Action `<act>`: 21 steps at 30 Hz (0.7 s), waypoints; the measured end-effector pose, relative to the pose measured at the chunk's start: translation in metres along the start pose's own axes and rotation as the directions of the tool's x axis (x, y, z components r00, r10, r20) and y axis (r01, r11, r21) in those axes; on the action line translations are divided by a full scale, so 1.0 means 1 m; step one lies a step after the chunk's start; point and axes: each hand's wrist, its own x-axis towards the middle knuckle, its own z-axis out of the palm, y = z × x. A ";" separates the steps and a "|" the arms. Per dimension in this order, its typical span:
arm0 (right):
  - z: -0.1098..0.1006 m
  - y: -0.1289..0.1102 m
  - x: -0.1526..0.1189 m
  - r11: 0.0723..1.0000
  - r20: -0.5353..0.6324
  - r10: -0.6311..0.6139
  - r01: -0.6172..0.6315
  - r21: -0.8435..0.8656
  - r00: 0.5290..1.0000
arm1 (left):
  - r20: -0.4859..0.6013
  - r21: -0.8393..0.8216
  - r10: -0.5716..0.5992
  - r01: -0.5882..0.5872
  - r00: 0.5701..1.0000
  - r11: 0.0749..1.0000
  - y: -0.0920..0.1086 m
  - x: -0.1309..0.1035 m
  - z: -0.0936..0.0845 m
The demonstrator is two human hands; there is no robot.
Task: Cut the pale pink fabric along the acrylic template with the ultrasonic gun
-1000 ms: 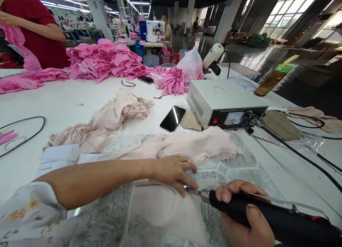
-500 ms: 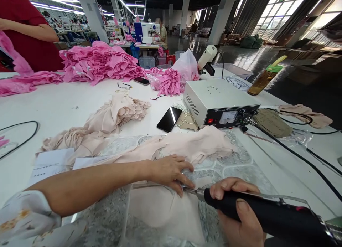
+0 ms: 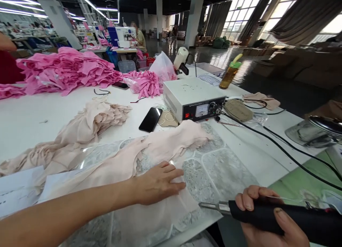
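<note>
My left hand (image 3: 159,183) lies flat, fingers stretched out, on a thin beige fabric piece (image 3: 149,218) on the grey stone-patterned mat (image 3: 227,172). In my right hand (image 3: 269,215) is a thick black handpiece (image 3: 256,213) with a slim metal tip. Its tip points left, at the fabric's right edge; I cannot tell whether it touches. More beige pieces (image 3: 176,140) lie in a loose stack just beyond my left hand. A bunched beige heap (image 3: 96,122) is farther back on the left.
A metal control box (image 3: 195,93) with a dial stands beyond the mat, its black cable (image 3: 267,140) running right. Near it are a phone (image 3: 150,119), a bottle (image 3: 230,75) and a lidded pot (image 3: 315,131). Pink fabric (image 3: 72,70) is piled at the back left, near another person's arm (image 3: 6,44).
The view has swung right. The handpiece's tip, earlier at my left fingertips, is now apart from them, toward the mat's near right edge. My left hand now lies flatter on the fabric.
</note>
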 end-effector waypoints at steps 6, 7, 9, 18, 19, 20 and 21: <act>-0.012 -0.004 -0.003 0.998 -0.022 -0.021 0.022 0.056 1.000 | 0.092 -0.342 -0.044 0.073 0.995 0.937 0.003 0.026 0.013; -0.013 -0.003 -0.004 0.997 -0.017 -0.021 0.022 0.068 1.000 | 0.098 -0.375 -0.058 0.091 0.993 0.923 0.002 0.029 0.015; -0.015 -0.001 -0.005 0.996 -0.005 -0.024 0.024 0.087 1.000 | 0.103 -0.400 -0.085 0.120 0.991 0.909 0.001 0.033 0.020; -0.015 0.007 0.001 0.981 -0.072 -0.100 0.110 0.162 0.992 | 0.109 -0.497 -0.238 0.260 0.965 0.828 0.005 0.045 0.025; -0.015 0.008 0.002 0.979 -0.081 -0.108 0.120 0.164 0.991 | 0.110 -0.510 -0.249 0.270 0.962 0.817 0.005 0.045 0.025; -0.014 0.009 0.003 0.978 -0.089 -0.116 0.130 0.166 0.989 | 0.111 -0.523 -0.260 0.278 0.959 0.806 0.005 0.046 0.025; -0.013 0.009 0.004 0.976 -0.096 -0.124 0.139 0.168 0.988 | 0.112 -0.535 -0.268 0.285 0.957 0.795 0.005 0.045 0.025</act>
